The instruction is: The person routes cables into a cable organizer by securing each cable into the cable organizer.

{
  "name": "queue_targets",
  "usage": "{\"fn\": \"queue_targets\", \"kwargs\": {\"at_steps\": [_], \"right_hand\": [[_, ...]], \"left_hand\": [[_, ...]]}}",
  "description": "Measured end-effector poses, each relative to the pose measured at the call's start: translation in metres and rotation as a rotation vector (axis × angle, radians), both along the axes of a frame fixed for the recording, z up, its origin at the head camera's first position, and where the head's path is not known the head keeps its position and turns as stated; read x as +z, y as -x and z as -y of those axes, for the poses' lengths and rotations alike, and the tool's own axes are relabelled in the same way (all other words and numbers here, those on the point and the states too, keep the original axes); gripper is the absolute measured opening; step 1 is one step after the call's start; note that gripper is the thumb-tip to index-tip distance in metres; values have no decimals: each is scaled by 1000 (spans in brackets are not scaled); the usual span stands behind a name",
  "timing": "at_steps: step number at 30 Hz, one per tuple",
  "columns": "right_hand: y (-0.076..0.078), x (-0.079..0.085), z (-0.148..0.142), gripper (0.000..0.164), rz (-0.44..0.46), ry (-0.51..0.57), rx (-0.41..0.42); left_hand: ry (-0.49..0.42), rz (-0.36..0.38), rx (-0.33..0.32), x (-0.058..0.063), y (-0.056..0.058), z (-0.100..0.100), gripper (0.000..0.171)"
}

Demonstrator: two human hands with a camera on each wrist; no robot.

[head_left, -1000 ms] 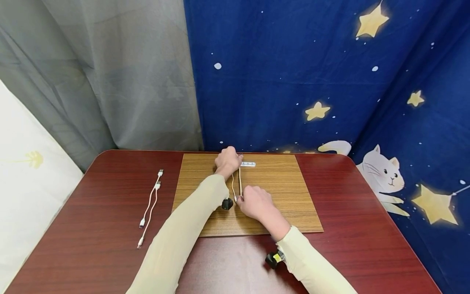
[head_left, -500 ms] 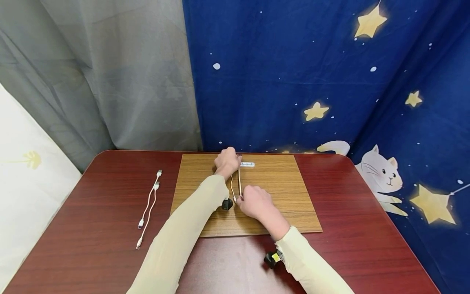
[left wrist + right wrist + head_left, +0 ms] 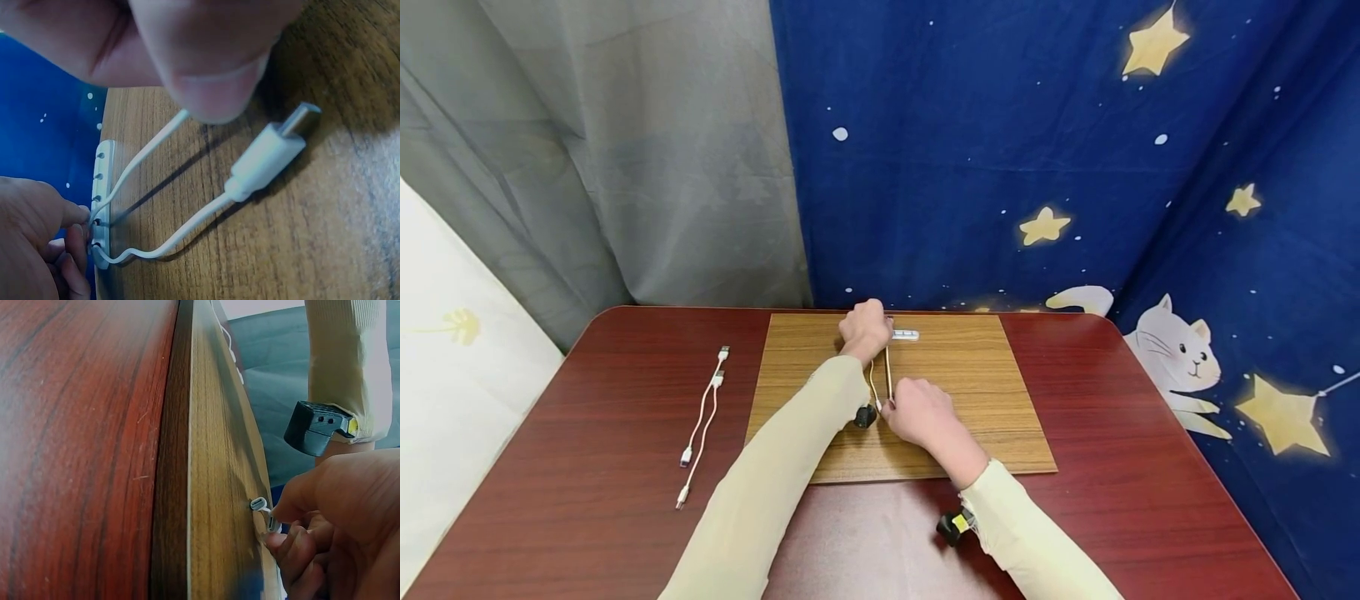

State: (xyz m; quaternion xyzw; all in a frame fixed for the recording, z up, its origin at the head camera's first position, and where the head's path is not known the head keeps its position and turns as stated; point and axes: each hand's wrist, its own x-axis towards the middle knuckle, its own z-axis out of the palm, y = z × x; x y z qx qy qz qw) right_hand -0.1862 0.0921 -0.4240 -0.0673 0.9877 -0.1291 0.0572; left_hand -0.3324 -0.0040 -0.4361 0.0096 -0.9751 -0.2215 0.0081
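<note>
A slotted white cable organizer (image 3: pixel 104 156) sits at the far edge of a wood-grain board (image 3: pixel 970 392). My left hand (image 3: pixel 865 327) is at its left end, the thumb and fingers pinching a white cable (image 3: pixel 139 159) at a slot. Nearer to me, my right hand (image 3: pixel 917 412) pinches the front end of that cable, whose connector (image 3: pixel 272 522) shows at the fingertips in the right wrist view. A second white cable (image 3: pixel 181 232) runs from the neighbouring slot, and its plug (image 3: pixel 265 161) lies loose over the board beside the right hand. The far ends of both cables are hidden.
Two more white charging cables (image 3: pixel 706 417) lie side by side on the red-brown table (image 3: pixel 587 467) left of the board. A black wrist camera (image 3: pixel 865 416) sits below the left wrist, close to the right hand. Curtains (image 3: pixel 925 167) hang behind the table.
</note>
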Motion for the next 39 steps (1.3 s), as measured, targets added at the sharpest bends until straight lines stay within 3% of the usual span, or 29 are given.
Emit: {"fn": "queue_targets", "kwargs": {"at_steps": [12,30,39], "right_hand": [[3,0,0,32,26,-19,16],[5,-3,-1,28,41,-43,16],[7,-5,8,23,41,-109,24]], "left_hand": [[73,-30,-23,-1,1,-6,25],[61,9,-8,3,-1,-7,25],[61,7,-10,3,0,-6,26]]}}
